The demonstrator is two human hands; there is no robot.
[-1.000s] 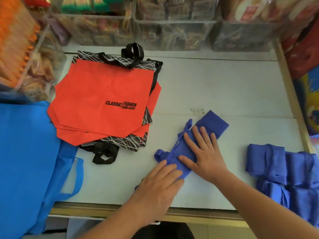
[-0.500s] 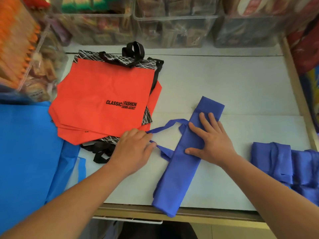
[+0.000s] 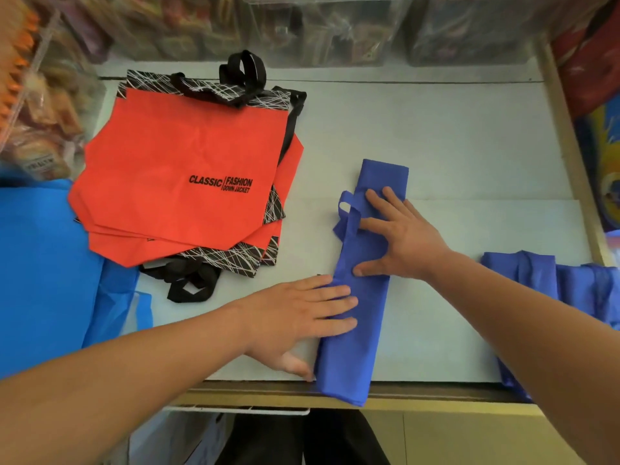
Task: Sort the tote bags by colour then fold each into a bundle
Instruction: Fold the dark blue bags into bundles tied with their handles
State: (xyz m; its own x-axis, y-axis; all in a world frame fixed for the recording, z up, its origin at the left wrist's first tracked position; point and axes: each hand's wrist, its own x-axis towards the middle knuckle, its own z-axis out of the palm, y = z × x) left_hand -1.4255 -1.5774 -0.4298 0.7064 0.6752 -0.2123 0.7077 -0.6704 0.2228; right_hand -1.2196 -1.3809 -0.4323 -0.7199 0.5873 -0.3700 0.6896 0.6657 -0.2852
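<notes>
The left hand (image 3: 302,317) and right hand (image 3: 402,236) press flat, fingers (image 3: 335,292) straight, on the blue bag (image 3: 352,364), a long strip on the tabletop (image 3: 453,146). Blue bundles (image 3: 536,280) sit done on the right. The orange bags (image 3: 181,162) are not folded yet.

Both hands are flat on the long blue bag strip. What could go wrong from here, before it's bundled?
1. The near end of the blue strip overhangs the front edge of the table. It may slide off, since the left hand and right hand only press flat, with no grip.
2. The handle loop sticks out beside the right hand's fingers and could end up outside the bundle.
</notes>
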